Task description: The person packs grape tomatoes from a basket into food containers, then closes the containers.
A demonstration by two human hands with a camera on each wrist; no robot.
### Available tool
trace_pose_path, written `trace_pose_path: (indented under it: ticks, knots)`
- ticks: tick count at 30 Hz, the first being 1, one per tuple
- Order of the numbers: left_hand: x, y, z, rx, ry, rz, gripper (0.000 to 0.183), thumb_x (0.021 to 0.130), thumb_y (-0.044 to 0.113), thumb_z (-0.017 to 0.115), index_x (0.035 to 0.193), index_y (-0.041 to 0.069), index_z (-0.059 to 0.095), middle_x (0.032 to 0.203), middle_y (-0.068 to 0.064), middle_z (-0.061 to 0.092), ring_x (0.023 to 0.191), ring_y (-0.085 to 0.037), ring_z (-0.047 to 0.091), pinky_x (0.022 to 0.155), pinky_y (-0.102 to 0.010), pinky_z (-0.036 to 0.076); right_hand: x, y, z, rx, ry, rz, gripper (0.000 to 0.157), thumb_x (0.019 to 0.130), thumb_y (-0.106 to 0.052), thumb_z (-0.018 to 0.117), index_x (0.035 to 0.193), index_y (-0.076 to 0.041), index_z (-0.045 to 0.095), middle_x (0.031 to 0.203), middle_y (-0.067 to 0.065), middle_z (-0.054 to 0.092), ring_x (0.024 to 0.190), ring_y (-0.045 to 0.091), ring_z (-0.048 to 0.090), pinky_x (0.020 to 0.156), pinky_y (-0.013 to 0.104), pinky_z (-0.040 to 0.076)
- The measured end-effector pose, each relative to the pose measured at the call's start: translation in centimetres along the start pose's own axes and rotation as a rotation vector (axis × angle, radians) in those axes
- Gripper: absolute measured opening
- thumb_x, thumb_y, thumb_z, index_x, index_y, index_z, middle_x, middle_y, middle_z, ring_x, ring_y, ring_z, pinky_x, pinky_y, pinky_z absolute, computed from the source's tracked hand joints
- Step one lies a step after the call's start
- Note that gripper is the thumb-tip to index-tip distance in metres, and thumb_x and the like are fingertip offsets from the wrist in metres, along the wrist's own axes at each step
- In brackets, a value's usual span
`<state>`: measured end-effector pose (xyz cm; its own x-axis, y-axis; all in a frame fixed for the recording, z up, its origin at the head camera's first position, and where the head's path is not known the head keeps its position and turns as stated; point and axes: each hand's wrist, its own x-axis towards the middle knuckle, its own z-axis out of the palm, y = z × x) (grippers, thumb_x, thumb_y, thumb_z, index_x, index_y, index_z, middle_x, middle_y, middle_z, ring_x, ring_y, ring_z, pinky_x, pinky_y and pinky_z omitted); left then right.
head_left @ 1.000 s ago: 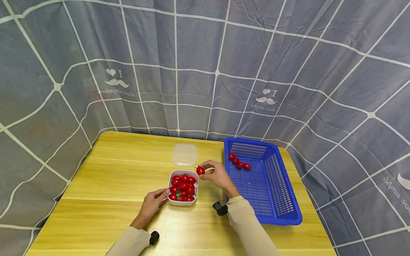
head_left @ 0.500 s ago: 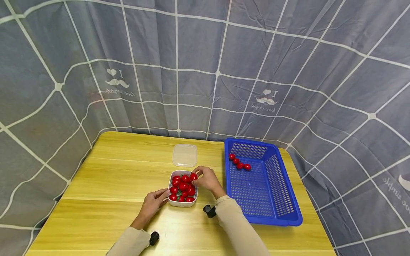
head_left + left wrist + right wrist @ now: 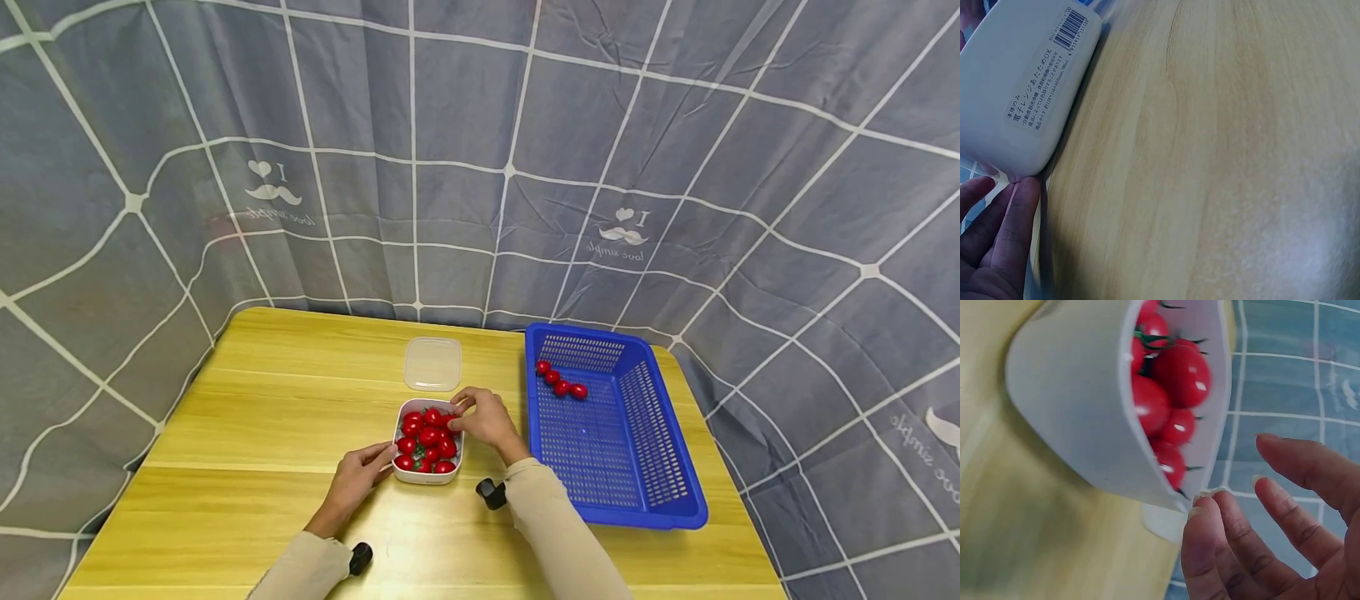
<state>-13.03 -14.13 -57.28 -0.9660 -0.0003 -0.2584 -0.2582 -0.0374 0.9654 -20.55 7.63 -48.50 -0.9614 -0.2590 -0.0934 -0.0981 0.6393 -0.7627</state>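
Note:
A small white lidless container (image 3: 426, 479) stands on the table, filled with red cherry tomatoes (image 3: 429, 436) with green stems. At its near left side my left hand (image 3: 358, 479) holds it, one fingertip on the rim and others against the outer wall. In the left wrist view, fingertips (image 3: 1025, 187) touch the corner of the labelled container (image 3: 1029, 75). Over the far right corner is my right hand (image 3: 487, 418), partly covering one tomato there. Its fingers (image 3: 1200, 550) are spread in the right wrist view, with no tomato between them, fingertips by the rim.
Right of the container sits a blue perforated basket (image 3: 645, 417) with several cherry tomatoes (image 3: 561, 387) along its far left side. A clear flat lid (image 3: 432, 364) lies behind the container on the wooden table (image 3: 262, 433). A grey checked curtain (image 3: 465, 200) borders the table.
My right hand has moved left and down, bringing the tomato it pinched into the container's far right corner, and its fingers have loosened. My left hand and the container have not moved.

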Motion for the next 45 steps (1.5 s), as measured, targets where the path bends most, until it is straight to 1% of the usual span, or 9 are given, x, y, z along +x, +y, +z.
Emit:
trace_pose_path:
  ticks: [3, 7, 12, 17, 24, 30, 36, 39, 45]
  knots:
    - [0.0, 0.0, 0.0, -0.007, 0.005, -0.002, 0.042, 0.097, 0.016, 0.060, 0.126, -0.014, 0.055, 0.131, -0.030, 0.053, 0.119, -0.035, 0.055, 0.090, -0.028, 0.054, -0.1, -0.4, -0.9, 0.021, 0.019, -0.018, 0.030, 0.073, -0.006, 0.079, 0.102, -0.002, 0.070, 0.091, 0.014, 0.070, 0.078, 0.025, 0.062, 0.060, 0.024, 0.048]
    - [0.0, 0.0, 0.0, -0.009, 0.008, -0.004, 0.041, 0.097, 0.015, 0.059, 0.126, -0.014, 0.055, 0.130, -0.030, 0.054, 0.119, -0.034, 0.055, 0.089, -0.028, 0.054, -0.3, -0.7, -2.5, 0.070, 0.052, -0.046, 0.030, 0.075, -0.005, 0.078, 0.103, -0.001, 0.069, 0.092, 0.015, 0.069, 0.066, 0.019, 0.062, 0.055, 0.024, 0.051]
    - [0.0, 0.0, 0.0, -0.012, 0.016, -0.009, 0.042, 0.097, 0.016, 0.060, 0.126, -0.014, 0.056, 0.129, -0.029, 0.055, 0.116, -0.033, 0.057, 0.089, -0.028, 0.055, -0.5, -0.2, -4.7, 0.135, 0.124, -0.073, 0.028, 0.078, -0.004, 0.077, 0.104, 0.000, 0.069, 0.093, 0.015, 0.069, 0.068, 0.022, 0.060, 0.057, 0.026, 0.052]
    - [-0.1, 0.0, 0.0, -0.014, 0.019, -0.011, 0.042, 0.097, 0.016, 0.060, 0.125, -0.014, 0.056, 0.129, -0.029, 0.055, 0.116, -0.032, 0.058, 0.089, -0.028, 0.055, -0.7, 0.8, -6.9, 0.186, 0.191, -0.051, 0.028, 0.078, -0.001, 0.077, 0.105, 0.002, 0.069, 0.094, 0.016, 0.070, 0.068, 0.023, 0.060, 0.057, 0.026, 0.053]
    - [-0.1, 0.0, 0.0, -0.015, 0.013, -0.007, 0.042, 0.097, 0.016, 0.060, 0.126, -0.014, 0.055, 0.130, -0.029, 0.054, 0.118, -0.033, 0.056, 0.090, -0.028, 0.054, -0.6, 3.0, -9.4, 0.262, 0.228, -0.023, 0.032, 0.079, 0.004, 0.075, 0.110, 0.005, 0.066, 0.100, 0.024, 0.066, 0.070, 0.024, 0.063, 0.064, 0.042, 0.059]
    - [-0.2, 0.1, 0.1, -0.010, 0.009, -0.010, 0.044, 0.097, 0.018, 0.061, 0.127, -0.014, 0.055, 0.131, -0.030, 0.053, 0.118, -0.034, 0.056, 0.090, -0.029, 0.054, -0.5, 4.4, -10.9, 0.278, 0.257, 0.017, 0.036, 0.079, 0.003, 0.075, 0.113, 0.005, 0.065, 0.104, 0.024, 0.065, 0.074, 0.018, 0.060, 0.068, 0.037, 0.059]
    - [-0.2, 0.1, 0.0, -0.010, 0.013, -0.011, 0.043, 0.097, 0.017, 0.060, 0.126, -0.014, 0.055, 0.131, -0.030, 0.054, 0.117, -0.034, 0.057, 0.090, -0.029, 0.054, -0.1, 6.0, -11.8, 0.310, 0.290, 0.034, 0.037, 0.079, 0.004, 0.074, 0.114, 0.008, 0.063, 0.103, 0.028, 0.064, 0.070, 0.010, 0.060, 0.058, 0.024, 0.055]
    - [-0.2, 0.1, 0.1, -0.010, 0.012, -0.012, 0.043, 0.097, 0.017, 0.060, 0.126, -0.014, 0.055, 0.130, -0.030, 0.053, 0.117, -0.034, 0.057, 0.090, -0.030, 0.054, 0.2, 6.9, -12.1, 0.292, 0.326, 0.035, 0.036, 0.078, 0.005, 0.075, 0.113, 0.007, 0.064, 0.103, 0.028, 0.064, 0.070, 0.009, 0.060, 0.057, 0.019, 0.052]
    - [-0.1, -0.1, 0.1, -0.011, 0.011, -0.002, 0.042, 0.097, 0.015, 0.060, 0.126, -0.014, 0.055, 0.130, -0.030, 0.054, 0.117, -0.033, 0.057, 0.090, -0.031, 0.054, 0.7, 9.6, -12.9, 0.215, 0.402, 0.033, 0.037, 0.077, 0.006, 0.075, 0.112, 0.008, 0.065, 0.106, 0.031, 0.064, 0.070, 0.009, 0.060, 0.055, 0.016, 0.047]
